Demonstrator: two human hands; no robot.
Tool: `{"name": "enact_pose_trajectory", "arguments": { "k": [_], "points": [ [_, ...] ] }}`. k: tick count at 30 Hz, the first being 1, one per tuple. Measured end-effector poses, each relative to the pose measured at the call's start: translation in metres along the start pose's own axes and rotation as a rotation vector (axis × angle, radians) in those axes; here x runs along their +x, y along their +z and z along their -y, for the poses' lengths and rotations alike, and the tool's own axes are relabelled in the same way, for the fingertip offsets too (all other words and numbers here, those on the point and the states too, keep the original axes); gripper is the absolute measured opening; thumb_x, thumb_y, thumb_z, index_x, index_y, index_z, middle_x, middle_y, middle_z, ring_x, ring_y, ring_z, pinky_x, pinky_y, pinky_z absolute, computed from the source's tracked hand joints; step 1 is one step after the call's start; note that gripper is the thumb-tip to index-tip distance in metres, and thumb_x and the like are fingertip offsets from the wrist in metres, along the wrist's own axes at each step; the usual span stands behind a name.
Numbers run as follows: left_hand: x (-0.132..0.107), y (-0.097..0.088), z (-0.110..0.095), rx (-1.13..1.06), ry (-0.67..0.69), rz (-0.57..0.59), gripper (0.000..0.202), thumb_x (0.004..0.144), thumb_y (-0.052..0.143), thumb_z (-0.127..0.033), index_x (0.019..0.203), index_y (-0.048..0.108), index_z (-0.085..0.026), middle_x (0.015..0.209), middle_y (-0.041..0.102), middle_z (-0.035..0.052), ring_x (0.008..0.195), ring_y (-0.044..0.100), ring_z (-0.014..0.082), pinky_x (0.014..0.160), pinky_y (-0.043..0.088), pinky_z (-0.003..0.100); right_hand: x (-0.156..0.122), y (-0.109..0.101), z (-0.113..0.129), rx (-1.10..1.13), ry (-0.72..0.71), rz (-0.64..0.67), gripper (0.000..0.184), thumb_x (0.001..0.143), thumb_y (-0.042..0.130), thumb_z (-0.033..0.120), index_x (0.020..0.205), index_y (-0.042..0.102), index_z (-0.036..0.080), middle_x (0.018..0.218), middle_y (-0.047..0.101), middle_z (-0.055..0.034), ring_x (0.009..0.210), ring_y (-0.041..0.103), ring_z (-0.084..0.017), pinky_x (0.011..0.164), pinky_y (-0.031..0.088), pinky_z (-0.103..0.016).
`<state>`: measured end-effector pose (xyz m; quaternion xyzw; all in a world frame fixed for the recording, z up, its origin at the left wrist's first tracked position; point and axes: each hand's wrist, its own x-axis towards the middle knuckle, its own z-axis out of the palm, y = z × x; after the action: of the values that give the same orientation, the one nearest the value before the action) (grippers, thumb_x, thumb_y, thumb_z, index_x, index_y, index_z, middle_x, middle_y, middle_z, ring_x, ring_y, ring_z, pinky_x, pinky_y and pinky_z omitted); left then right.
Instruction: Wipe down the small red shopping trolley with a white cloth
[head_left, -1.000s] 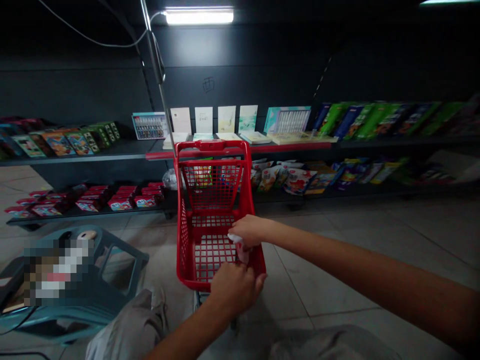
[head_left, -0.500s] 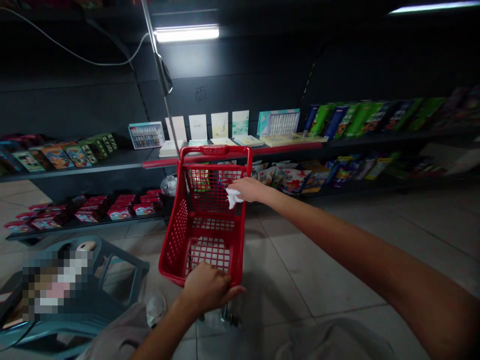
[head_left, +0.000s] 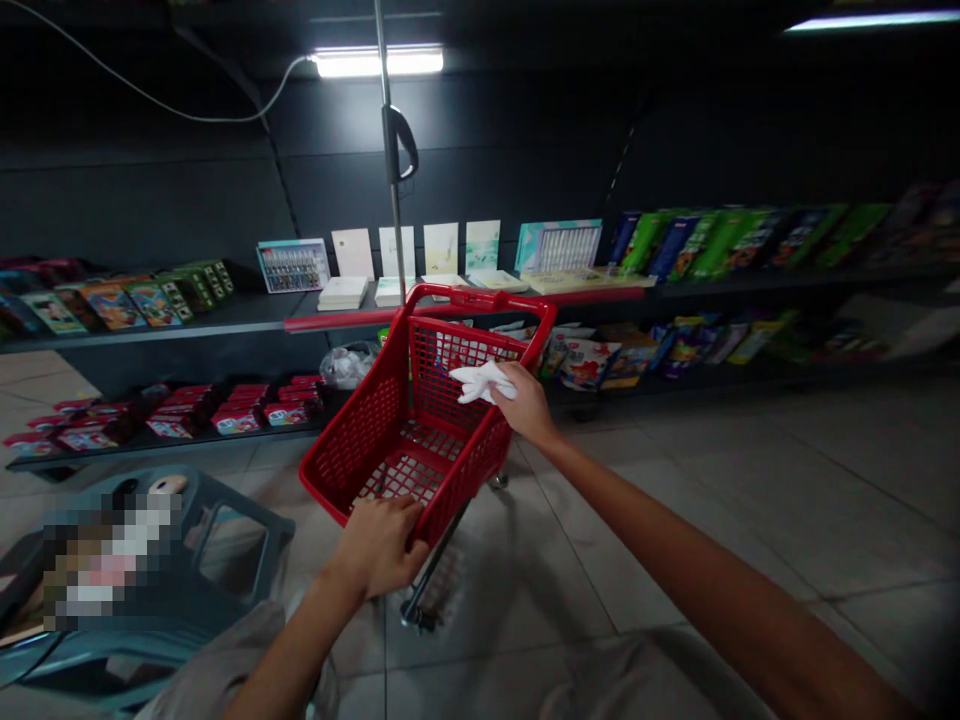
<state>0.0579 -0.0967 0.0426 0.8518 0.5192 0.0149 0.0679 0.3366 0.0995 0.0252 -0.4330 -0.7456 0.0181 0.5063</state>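
A small red shopping cart with a lattice basket stands on wheels in front of me, turned at an angle. My left hand is closed over the near rim of its basket, the fingertips inside. In my right hand is a bunched white cloth, held at the basket's right side near the handle. The cloth hangs out to the left of my fingers. A thin metal pole with a dark grip rises behind the cart's handle.
Behind the cart runs a shelf with books, pen sets and boxes. Snack bags and red boxes fill the lower shelf. A blue-grey plastic stool stands at the left. Tiled floor stretches right.
The cart has swung round, its handle end moving right and its near end left. The pole has shifted right with it. My right hand has moved right, and more of the cloth shows.
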Motion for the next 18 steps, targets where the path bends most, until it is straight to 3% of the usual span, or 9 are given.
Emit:
{"name": "enact_pose_trajectory", "arguments": {
  "k": [2, 4, 6, 10, 13, 18],
  "points": [
    [0.002, -0.001, -0.004, -0.030, -0.046, -0.047, 0.039, 0.088, 0.054, -0.028, 0.124, 0.065, -0.023, 0.116, 0.075, 0.0073, 0.096, 0.072, 0.0236, 0.082, 0.052, 0.034, -0.012, -0.008, 0.001, -0.038, 0.116, -0.213, 0.031, 0.090, 0.055, 0.027, 0.117, 0.066, 0.017, 0.114, 0.068, -0.0126, 0.106, 0.063, -0.026, 0.098, 0.051, -0.040],
    [0.006, 0.001, -0.008, -0.082, -0.068, -0.095, 0.045, 0.094, 0.048, -0.029, 0.139, 0.056, -0.024, 0.125, 0.073, 0.0071, 0.102, 0.072, 0.0231, 0.088, 0.052, 0.034, -0.024, -0.016, 0.002, -0.140, 0.272, -0.345, 0.033, 0.092, 0.052, 0.031, 0.118, 0.064, 0.015, 0.116, 0.067, -0.0163, 0.113, 0.062, -0.028, 0.101, 0.048, -0.041],
    [0.012, 0.004, -0.008, -0.123, -0.087, -0.120, 0.037, 0.103, 0.037, -0.034, 0.132, 0.058, -0.023, 0.121, 0.074, 0.0079, 0.102, 0.072, 0.0226, 0.089, 0.051, 0.033, -0.037, -0.020, 0.000, -0.203, 0.469, -0.372, 0.039, 0.093, 0.046, 0.032, 0.125, 0.061, 0.014, 0.123, 0.066, -0.0198, 0.117, 0.061, -0.030, 0.103, 0.047, -0.040],
    [0.026, 0.014, 0.002, -0.159, -0.082, -0.160, 0.048, 0.110, 0.018, -0.044, 0.104, 0.061, -0.022, 0.103, 0.075, 0.0069, 0.093, 0.073, 0.0202, 0.085, 0.050, 0.030, -0.066, -0.007, 0.000, -0.141, 0.769, -0.264, 0.053, 0.092, 0.041, 0.028, 0.141, 0.051, 0.012, 0.126, 0.068, -0.0220, 0.112, 0.065, -0.029, 0.096, 0.050, -0.038],
    [0.035, 0.018, 0.012, -0.167, -0.059, -0.179, 0.049, 0.110, 0.017, -0.045, 0.099, 0.060, -0.023, 0.099, 0.074, 0.0055, 0.091, 0.072, 0.0196, 0.083, 0.048, 0.029, -0.085, 0.008, 0.013, -0.128, 0.810, -0.222, 0.060, 0.091, 0.040, 0.026, 0.149, 0.045, 0.011, 0.125, 0.068, -0.0214, 0.111, 0.065, -0.030, 0.094, 0.051, -0.039],
    [0.041, 0.020, 0.020, -0.189, -0.062, -0.180, 0.049, 0.109, 0.019, -0.047, 0.101, 0.061, -0.024, 0.099, 0.074, 0.0052, 0.093, 0.071, 0.0199, 0.085, 0.047, 0.028, -0.105, 0.021, 0.064, -0.232, 0.605, -0.067, 0.042, 0.096, 0.038, 0.024, 0.133, 0.056, 0.015, 0.129, 0.062, -0.0203, 0.122, 0.058, -0.029, 0.104, 0.047, -0.038]
  ]
}}
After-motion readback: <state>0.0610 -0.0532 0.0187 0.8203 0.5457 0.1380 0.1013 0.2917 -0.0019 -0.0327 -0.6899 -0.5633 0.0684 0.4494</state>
